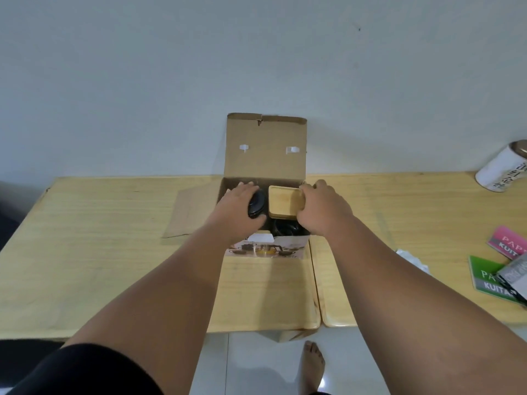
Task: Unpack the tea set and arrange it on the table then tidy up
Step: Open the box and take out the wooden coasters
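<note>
My left hand (239, 206) grips a dark dish (256, 207), my right hand (322, 209) clamps the wooden tray (285, 202) inside the box (265, 146) at the tabletop's back edge; yanking could knock pieces together.

An open box (266, 246) stands mid-table (114, 252), a canister (502, 169) and booklets (496, 277) to its right.

White cylindrical tin w/ dark lettering (501, 171) tilted at far right table edge. Pink booklet (508, 246), green booklet (488, 277) & grey leaflet (515, 273) near right edge, overlapping.
</note>
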